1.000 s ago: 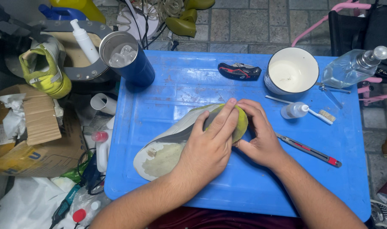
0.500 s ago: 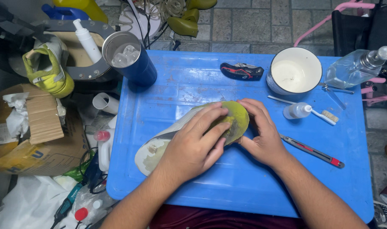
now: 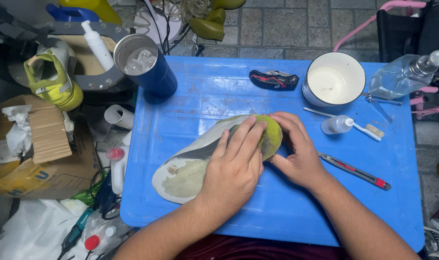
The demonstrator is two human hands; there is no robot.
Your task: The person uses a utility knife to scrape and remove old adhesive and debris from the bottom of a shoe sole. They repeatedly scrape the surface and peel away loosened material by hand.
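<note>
While both hands press down on it, the shoe sole (image 3: 181, 175) lies flat near the middle of the blue tray (image 3: 287, 226), long axis running diagonally: heel end toward the tray's near-left corner, toe end pointing up toward the far-right. A round yellow-green pad (image 3: 272, 135) sits on the toe end.

Left hand (image 3: 234, 168) covers the sole's middle, fingers flat and spread, tips reaching the pad's left edge; palm bears down, nothing gripped. Right hand (image 3: 299, 154) comes in from the right side, fingers curled around the pad's right rim, thumb tucked under or beside it; hard to tell whether it pinches or just pushes. So the pad is bracketed between the two sets of fingertips, left hand over the sole, right hand at the toe.

Heel end is bare and exposed, stained off-white.

Around it: utility knife (image 3: 354, 171) just right of the right hand, parallel to the sole's axis. White cup (image 3: 335, 79) and small dropper bottle (image 3: 337, 124) toward the far-right. Folded pocket knife (image 3: 275, 79) at the far edge. Blue tumbler (image 3: 149, 65) at the far-left corner.
</note>
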